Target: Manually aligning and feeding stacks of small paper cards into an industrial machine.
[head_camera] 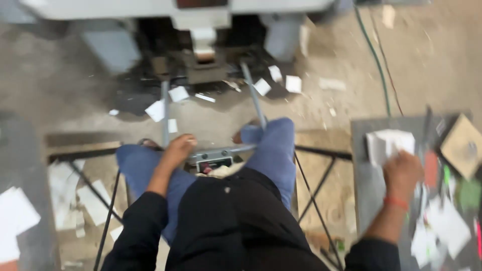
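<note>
Nearest the camera in the head view are the person's black-clad torso and the 2 black sleeves, with blue trouser legs [273,150] spread beyond them over a concrete floor [65,85].

The right hand [401,173] is at the right, over a grey counter [364,185]. It rests against the near edge of a white stack of paper pieces [389,143]. The stack lies just beyond the fingers, on the far side of the hand and slightly to its left, touching or nearly touching them. The picture is blurred here, so I cannot tell whether the fingers are curled around the stack or merely pressed on it. A red band [396,202] circles the wrist. Right of the hand on the counter lie a brown square block [462,145] and loose scraps of white, red and green paper.

The left hand [178,150] lies well apart from the stack, on the left knee, fingers loosely bent and holding nothing that shows. Between the knees sits a grey metal bar [221,153]; 2 thin rods run from it toward a grey machine [203,45] at the far side.

Of the 2 hands, the right is by far the nearer to the stack. White paper squares [178,94] litter the floor near the machine's base.
</note>
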